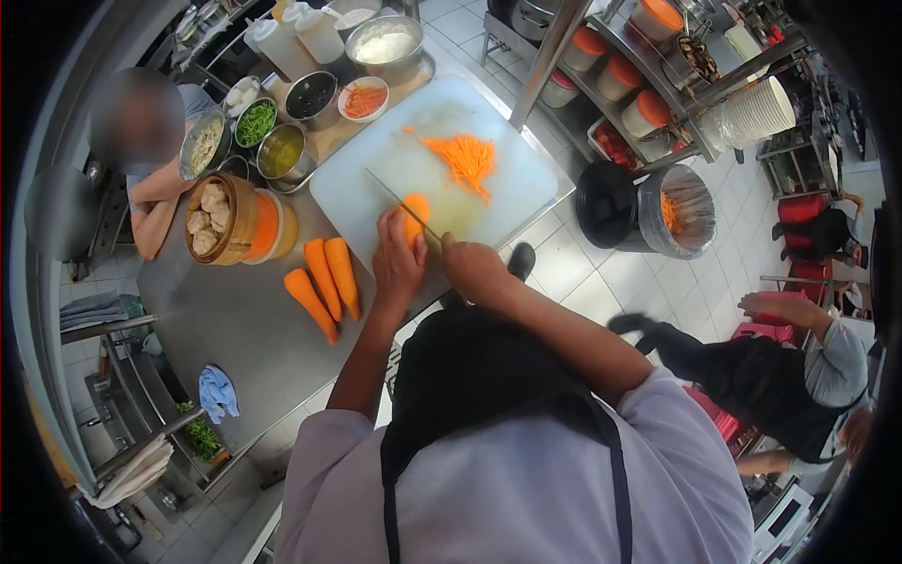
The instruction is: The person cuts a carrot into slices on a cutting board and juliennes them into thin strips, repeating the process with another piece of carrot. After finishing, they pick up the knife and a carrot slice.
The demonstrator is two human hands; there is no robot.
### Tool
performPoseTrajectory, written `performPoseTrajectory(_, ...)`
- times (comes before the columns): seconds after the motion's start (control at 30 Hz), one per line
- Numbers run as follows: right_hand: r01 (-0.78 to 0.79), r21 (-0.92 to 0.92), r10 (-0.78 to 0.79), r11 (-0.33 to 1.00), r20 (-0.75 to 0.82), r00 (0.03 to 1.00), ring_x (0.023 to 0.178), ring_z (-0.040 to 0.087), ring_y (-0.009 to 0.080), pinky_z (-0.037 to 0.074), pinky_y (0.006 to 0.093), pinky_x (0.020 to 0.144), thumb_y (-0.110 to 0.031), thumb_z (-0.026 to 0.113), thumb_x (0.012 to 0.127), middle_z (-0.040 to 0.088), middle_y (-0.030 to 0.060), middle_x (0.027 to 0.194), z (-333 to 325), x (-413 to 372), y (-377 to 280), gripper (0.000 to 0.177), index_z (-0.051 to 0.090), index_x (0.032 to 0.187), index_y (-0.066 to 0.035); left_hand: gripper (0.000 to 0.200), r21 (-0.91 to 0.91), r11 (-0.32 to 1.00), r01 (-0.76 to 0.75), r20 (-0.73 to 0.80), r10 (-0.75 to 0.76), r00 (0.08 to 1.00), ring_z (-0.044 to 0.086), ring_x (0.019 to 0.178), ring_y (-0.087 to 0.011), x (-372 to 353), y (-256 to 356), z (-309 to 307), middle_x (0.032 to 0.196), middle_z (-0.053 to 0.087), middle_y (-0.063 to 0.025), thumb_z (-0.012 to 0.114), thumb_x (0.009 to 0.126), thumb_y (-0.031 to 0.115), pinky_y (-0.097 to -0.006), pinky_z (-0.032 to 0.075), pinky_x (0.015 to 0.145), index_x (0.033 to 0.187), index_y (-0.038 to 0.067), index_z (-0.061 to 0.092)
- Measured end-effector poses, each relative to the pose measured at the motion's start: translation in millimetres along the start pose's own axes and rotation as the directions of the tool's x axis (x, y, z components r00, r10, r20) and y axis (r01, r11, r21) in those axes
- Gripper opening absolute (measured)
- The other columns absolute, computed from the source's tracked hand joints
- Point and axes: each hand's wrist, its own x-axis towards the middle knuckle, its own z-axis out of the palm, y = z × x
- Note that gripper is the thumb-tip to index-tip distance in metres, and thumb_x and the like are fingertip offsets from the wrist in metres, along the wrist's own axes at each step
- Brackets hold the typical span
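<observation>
On the white cutting board (348,193), my left hand (398,252) is closed round a piece of carrot (414,214) near the board's front edge. My right hand (474,271) grips the handle of a knife (395,199), whose blade lies across the carrot piece and points to the upper left. Beyond the blade, a pile of shredded carrot (462,162) rests on the board. Three whole peeled carrots (322,282) lie on the metal table to the left of my left hand.
Behind the board stand a bowl of carrot strips (364,99), metal bowls and bottles. A bamboo steamer (221,218) with dumplings is at the left. A lined bin (691,211) and shelves are at the right. People stand at the upper left and far right.
</observation>
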Motion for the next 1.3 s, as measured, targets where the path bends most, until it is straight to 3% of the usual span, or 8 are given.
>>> performPoseTrajectory(0.27,0.01,0.084,-0.004,0.996,-0.06,0.998,0.067,0.072,0.0414,0.057,0.0508,0.06,-0.007,0.058,0.091,0.07,0.0239,0.073,-19,-12,2,0.016,0.054,0.102,0.004,0.055,0.024,1.0,0.006,-0.001,-0.006,1.0,0.063,0.113,-0.0501,1,2,0,0.138,0.051,-0.0303,0.065,0.095,0.011,-0.0522,0.057,0.089,0.142,-0.001,0.041)
performPoseTrajectory(0.5,-0.057,0.067,0.056,0.996,0.015,0.998,0.072,0.073,0.0434,0.057,0.0548,0.064,-0.006,0.057,0.092,0.071,0.0247,0.077,-52,-59,-7,0.017,0.056,0.106,0.004,0.055,-0.008,0.997,0.082,0.077,-0.081,0.994,0.054,0.125,-0.0518,0,1,-1,0.137,0.051,-0.0329,0.049,0.107,0.038,-0.0549,0.048,0.104,0.141,-0.005,0.044)
performPoseTrajectory(0.53,-0.089,0.075,0.085,0.993,0.045,0.995,0.072,0.073,0.0432,0.058,0.0547,0.064,-0.012,0.053,0.094,0.072,0.0235,0.077,-53,-61,-6,0.027,0.058,0.114,0.005,0.058,-0.019,0.994,0.104,0.109,-0.101,0.989,0.051,0.129,-0.052,-1,1,-1,0.138,0.05,-0.0334,0.045,0.109,0.043,-0.0552,0.045,0.108,0.14,-0.006,0.044)
performPoseTrajectory(0.6,-0.064,0.096,0.06,0.993,0.045,0.997,0.073,0.073,0.0439,0.058,0.0542,0.065,-0.007,0.055,0.093,0.072,0.0246,0.079,-54,-68,-4,0.029,0.058,0.118,0.006,0.06,-0.07,0.992,0.101,0.106,-0.093,0.99,0.048,0.133,-0.0518,-3,-1,1,0.139,0.05,-0.0335,0.046,0.11,0.043,-0.055,0.042,0.112,0.142,-0.008,0.043)
performPoseTrajectory(0.7,-0.001,0.061,0.003,0.998,-0.02,1.0,0.074,0.074,0.0409,0.058,0.0515,0.063,-0.006,0.057,0.092,0.072,0.0222,0.078,-45,-71,-3,0.028,0.057,0.117,0.008,0.056,0.001,0.998,0.069,0.088,-0.069,0.994,0.048,0.133,-0.0521,-8,-6,8,0.141,0.048,-0.0332,0.05,0.108,0.036,-0.0544,0.043,0.111,0.143,-0.007,0.042)
performPoseTrajectory(0.9,-0.031,0.129,0.037,0.991,-0.043,0.998,0.078,0.075,0.0404,0.058,0.0503,0.065,-0.007,0.061,0.09,0.072,0.0231,0.079,-50,-77,-7,0.018,0.057,0.103,0.005,0.051,0.013,0.987,0.161,0.139,-0.162,0.977,0.049,0.133,-0.0513,-1,17,-7,0.143,0.047,-0.0317,0.054,0.106,0.026,-0.0544,0.046,0.108,0.142,-0.006,0.041)
performPoseTrajectory(1.0,-0.048,0.129,0.055,0.991,-0.049,0.997,0.078,0.075,0.04,0.058,0.0499,0.066,-0.007,0.062,0.09,0.072,0.0227,0.079,-49,-78,-7,0.018,0.057,0.103,0.004,0.046,0.028,0.994,0.103,0.084,-0.105,0.991,0.051,0.13,-0.0491,-6,4,3,0.142,0.048,-0.0287,0.052,0.106,0.023,-0.0518,0.047,0.105,0.141,-0.005,0.043)
performPoseTrajectory(1.3,-0.048,0.137,0.06,0.989,-0.09,0.994,0.074,0.074,0.0417,0.057,0.0512,0.063,-0.004,0.06,0.091,0.07,0.0228,0.076,-38,-76,-8,0.014,0.055,0.101,0.004,0.055,0.029,0.984,0.176,0.148,-0.178,0.973,0.049,0.134,-0.0506,-5,10,-4,0.144,0.046,-0.0318,0.051,0.108,0.032,-0.0539,0.046,0.109,0.145,-0.007,0.039)
